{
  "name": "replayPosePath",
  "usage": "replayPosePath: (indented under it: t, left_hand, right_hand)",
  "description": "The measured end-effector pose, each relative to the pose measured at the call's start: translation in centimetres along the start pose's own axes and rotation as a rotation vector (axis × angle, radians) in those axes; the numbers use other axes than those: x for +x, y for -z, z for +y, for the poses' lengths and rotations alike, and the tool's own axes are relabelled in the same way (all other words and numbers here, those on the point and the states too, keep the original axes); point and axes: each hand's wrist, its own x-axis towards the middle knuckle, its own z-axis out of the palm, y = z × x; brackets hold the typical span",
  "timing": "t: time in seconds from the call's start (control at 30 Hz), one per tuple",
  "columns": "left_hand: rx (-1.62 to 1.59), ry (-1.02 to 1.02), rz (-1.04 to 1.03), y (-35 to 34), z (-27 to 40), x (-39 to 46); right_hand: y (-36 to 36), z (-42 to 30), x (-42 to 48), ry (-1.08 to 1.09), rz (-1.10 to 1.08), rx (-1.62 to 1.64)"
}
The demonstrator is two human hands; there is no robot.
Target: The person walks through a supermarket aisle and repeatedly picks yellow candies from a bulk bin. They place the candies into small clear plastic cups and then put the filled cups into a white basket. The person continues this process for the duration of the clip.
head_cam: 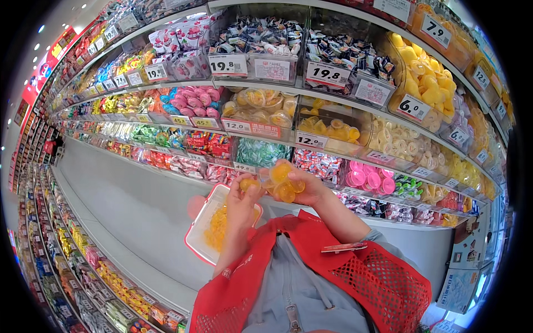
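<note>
My left hand (242,206) holds one small orange jelly cup (249,184) between its fingertips. Several more orange jelly cups (285,190) are gathered in my right hand (313,188), whose fingers curl around them. Both hands are raised close together in front of the candy shelves. Below and behind my left forearm is a white plastic basket (199,233) with a red rim. Inside it lies a heap of orange pieces (215,224), partly hidden by the forearm.
Shelves ahead carry clear bins, among them yellow jelly cups (329,128), pale cups (389,135), pink cups (370,179) and green-wrapped candy (262,152). Price tags (311,140) line the edges. Another candy shelf (108,274) runs along the left, across the grey floor (137,208).
</note>
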Motion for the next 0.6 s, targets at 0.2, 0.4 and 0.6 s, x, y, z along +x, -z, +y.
replayPosePath:
  t: [0.2,0.4,0.6]
  left_hand:
    - [-0.463,0.126,-0.032,1.6,0.3,-0.3]
    - [-0.590,0.129,-0.013,2.3,0.4,-0.6]
    - [-0.595,0.127,0.013,2.1,0.4,-0.9]
  right_hand:
    - [0.2,0.7,0.2,-0.012,-0.009,0.143]
    - [-0.2,1.0,0.1,-0.031,0.013,0.125]
    - [-0.3,1.3,-0.1,-0.025,0.017,0.100]
